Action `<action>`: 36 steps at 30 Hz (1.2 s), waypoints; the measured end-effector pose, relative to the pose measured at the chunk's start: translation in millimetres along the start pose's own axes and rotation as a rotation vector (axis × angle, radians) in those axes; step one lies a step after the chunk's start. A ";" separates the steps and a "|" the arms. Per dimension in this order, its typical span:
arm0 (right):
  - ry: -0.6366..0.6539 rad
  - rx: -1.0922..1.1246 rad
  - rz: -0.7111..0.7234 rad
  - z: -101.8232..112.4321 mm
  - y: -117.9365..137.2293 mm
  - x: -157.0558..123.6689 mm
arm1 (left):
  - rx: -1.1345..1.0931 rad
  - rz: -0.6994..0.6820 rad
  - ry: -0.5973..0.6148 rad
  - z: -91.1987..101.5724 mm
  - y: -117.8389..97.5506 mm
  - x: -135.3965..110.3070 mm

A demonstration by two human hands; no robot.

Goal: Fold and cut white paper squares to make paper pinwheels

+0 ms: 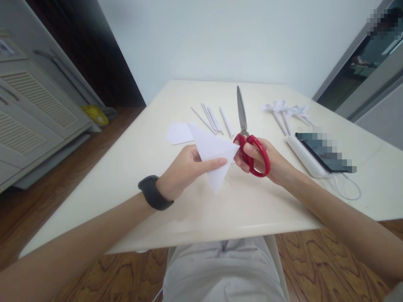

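My left hand (185, 170), with a dark band (155, 192) on the wrist, pinches a white paper triangle (210, 149) between thumb and fingers. One corner of the paper points right, close to my right hand (260, 157). That hand grips a pair of scissors (255, 153) by the red handles. The metal blades point away from me and look closed together. Behind the triangle lies a small stack of white paper sheets (181, 133), partly covered by it. Several thin white paper sticks (209, 117) rest on the table beyond my hands.
White paper pinwheels (280, 108) on sticks lie at the back right of the white table (132, 155). Nearer me are a white power strip (307, 157), a dark phone-like device (324, 151) and a cable (359, 195). A wall rises behind the table; cabinets stand left.
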State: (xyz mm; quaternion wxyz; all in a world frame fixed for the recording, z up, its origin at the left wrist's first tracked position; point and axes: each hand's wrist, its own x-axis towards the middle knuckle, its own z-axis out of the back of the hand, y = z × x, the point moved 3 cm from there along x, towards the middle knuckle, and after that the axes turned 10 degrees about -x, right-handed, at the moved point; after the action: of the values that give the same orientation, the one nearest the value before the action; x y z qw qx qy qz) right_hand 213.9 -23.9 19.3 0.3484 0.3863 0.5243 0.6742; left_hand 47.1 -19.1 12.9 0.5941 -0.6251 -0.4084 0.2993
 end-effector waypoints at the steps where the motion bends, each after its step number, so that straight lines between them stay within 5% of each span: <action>1: 0.007 0.010 0.002 -0.7 0.1 -0.1 | -0.012 -0.016 -0.030 0.6 -0.6 0.1; 8: 0.097 0.001 -0.035 -11.3 -6.8 -1.0 | -0.084 -0.096 -0.146 -1.5 1.7 -1.0; 20: 0.078 0.064 -0.100 -17.2 -6.4 -3.3 | -0.052 -0.129 -0.118 -9.5 4.8 -6.4; 28: 0.063 0.125 -0.077 -15.7 -4.8 -3.3 | 0.004 0.024 -0.061 -12.3 5.0 -11.1; 36: 0.042 0.109 -0.088 -21.8 -4.0 -4.2 | 0.019 -0.063 -0.197 -9.1 4.3 -9.4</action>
State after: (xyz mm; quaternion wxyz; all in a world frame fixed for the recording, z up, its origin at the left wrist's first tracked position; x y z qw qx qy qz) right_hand 196.8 -36.3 11.4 0.3453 0.3671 0.5838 0.6366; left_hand 51.0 -31.6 8.6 0.5660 -0.5739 -0.4815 0.3441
